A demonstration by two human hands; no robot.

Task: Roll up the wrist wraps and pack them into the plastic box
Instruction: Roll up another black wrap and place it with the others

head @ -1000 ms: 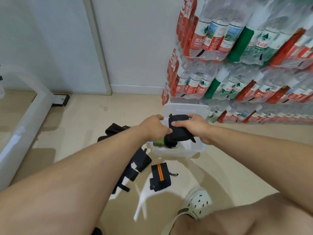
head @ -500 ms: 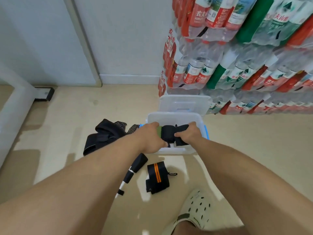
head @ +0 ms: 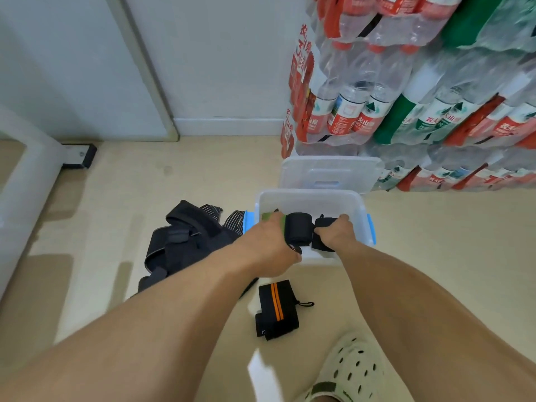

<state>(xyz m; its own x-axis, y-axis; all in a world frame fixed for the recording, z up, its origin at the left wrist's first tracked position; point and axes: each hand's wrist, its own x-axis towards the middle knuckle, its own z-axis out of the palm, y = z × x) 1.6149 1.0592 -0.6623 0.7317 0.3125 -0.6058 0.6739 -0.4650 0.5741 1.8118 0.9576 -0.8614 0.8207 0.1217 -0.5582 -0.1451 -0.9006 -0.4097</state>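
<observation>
A heap of black straps [head: 185, 242] lies on the floor at left, still to be rolled. The left hand [head: 269, 248] curls its fingers round a black roll [head: 298, 229] over the near rim of the box [head: 359, 204], beside a green roll [head: 271, 217], likely to seat it snugly. The right hand [head: 336, 235] grips another black wrap [head: 323, 227] inside. Nearer, an orange-striped wrap [head: 277, 309] waits. The lid [head: 330, 172] leans behind, against stacked bottles [head: 406, 111]; nothing blocks the box.
</observation>
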